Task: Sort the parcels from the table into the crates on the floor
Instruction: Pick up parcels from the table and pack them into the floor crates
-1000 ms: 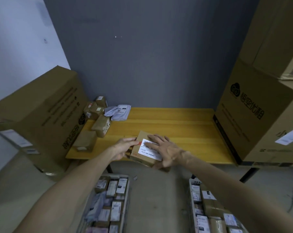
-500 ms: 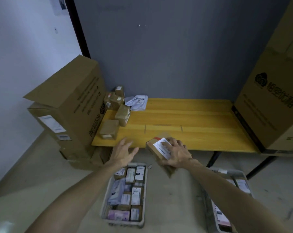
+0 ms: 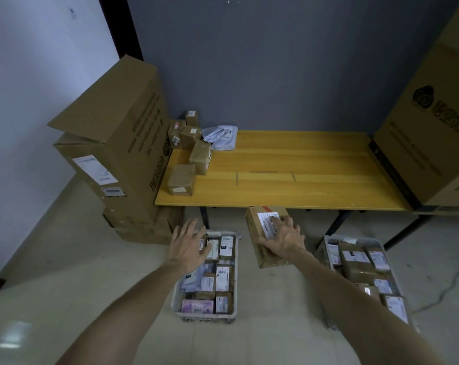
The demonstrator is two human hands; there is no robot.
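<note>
Sorting looks well along in your head view: the left crate (image 3: 204, 316) and the right crate (image 3: 352, 238) on the floor are both packed close with labelled packets, so I judge most of the work done. What remains is a small cluster at the far left end of the tabletop (image 3: 289, 159), a handful of brown parcels (image 3: 181, 179) and a pale mailer (image 3: 221, 134) behind them; the wood beyond them shows nothing else to sort. One box (image 3: 262, 259) is in transit. It is off the tabletop, just past its near edge, held in the air above the floor between the two crates and not yet over either. Your right hand (image 3: 283, 238) grips it from above, fingers (image 3: 277, 223) spread across the top face and the thumb curled round its near side. The box is plain brown card, oblong, taped shut, tilted slightly, with a white label (image 3: 265, 219) on top, half covered by your fingers, and a strip of red tape at its far edge. Your left hand (image 3: 188, 246) holds nothing and hovers over the far end of the left crate with its fingers (image 3: 186, 227) straight and spread.
</note>
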